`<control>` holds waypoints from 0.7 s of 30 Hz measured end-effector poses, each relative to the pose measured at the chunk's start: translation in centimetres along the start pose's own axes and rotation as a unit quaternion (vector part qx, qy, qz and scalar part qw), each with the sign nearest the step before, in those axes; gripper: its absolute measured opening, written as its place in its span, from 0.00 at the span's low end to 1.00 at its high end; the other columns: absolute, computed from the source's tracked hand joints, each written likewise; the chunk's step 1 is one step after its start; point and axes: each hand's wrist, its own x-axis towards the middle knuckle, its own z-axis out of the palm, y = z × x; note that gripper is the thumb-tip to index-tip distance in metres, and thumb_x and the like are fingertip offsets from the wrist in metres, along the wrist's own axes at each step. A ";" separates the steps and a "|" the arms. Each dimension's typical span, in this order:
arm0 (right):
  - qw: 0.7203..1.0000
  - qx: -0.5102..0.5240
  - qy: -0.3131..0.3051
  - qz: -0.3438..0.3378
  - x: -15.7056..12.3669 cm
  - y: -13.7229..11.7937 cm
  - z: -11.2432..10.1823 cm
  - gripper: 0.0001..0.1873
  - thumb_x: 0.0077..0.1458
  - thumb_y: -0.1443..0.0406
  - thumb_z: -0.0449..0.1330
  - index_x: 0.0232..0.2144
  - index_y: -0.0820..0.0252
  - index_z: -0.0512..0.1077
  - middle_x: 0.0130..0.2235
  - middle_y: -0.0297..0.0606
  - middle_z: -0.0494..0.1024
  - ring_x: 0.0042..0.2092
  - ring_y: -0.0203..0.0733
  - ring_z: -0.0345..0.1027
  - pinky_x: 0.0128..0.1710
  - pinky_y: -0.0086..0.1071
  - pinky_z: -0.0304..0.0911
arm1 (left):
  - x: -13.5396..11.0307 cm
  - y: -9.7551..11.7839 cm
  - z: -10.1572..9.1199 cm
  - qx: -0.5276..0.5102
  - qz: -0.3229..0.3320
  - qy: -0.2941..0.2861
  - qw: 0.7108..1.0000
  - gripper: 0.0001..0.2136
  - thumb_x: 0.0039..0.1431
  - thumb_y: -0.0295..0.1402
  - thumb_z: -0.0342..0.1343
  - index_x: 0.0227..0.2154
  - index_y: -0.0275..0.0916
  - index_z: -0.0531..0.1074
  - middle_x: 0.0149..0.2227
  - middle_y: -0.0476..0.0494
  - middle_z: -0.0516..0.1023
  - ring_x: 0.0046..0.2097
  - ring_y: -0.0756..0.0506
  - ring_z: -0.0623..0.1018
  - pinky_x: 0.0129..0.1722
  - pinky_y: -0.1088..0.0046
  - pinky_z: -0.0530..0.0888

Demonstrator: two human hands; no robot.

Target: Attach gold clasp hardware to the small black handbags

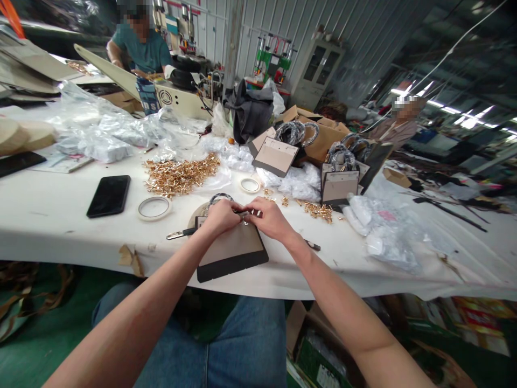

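Note:
A tan panel with a black lower border (pixel 232 256) lies tilted on the white table in front of me. At its upper edge my left hand (pixel 223 216) is closed, thumb and fingers pinched over the board. My right hand (pixel 270 217) meets it from the other side with a pinch. Something small and shiny shows between the fingertips, too small to name. Behind the left hand a dark, plastic-wrapped handle loop (pixel 220 197) arches up, partly hidden. Left of the panel is a cutter knife (pixel 181 233) with its blade showing.
Beyond my hands are a heap of gold-coloured pins (pixel 180 175), tape rolls (pixel 154 207) (pixel 249 185) and a black phone (pixel 109 196). More tan panels (pixel 275 155) (pixel 340 186) lean on plastic bags at the back. A co-worker (pixel 141 48) sits across the table.

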 end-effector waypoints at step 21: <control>0.971 0.102 0.154 0.152 -9.7 5.2 -5.9 0.15 0.71 0.52 0.65 0.50 0.55 0.75 0.38 0.38 0.81 0.32 0.41 0.70 0.34 0.35 0.67 | -0.4 0.6 -0.9 -0.058 -0.006 -0.014 0.998 0.17 0.51 0.31 0.70 0.44 0.46 0.92 0.46 0.42 0.92 0.51 0.35 0.86 0.54 0.65 0.81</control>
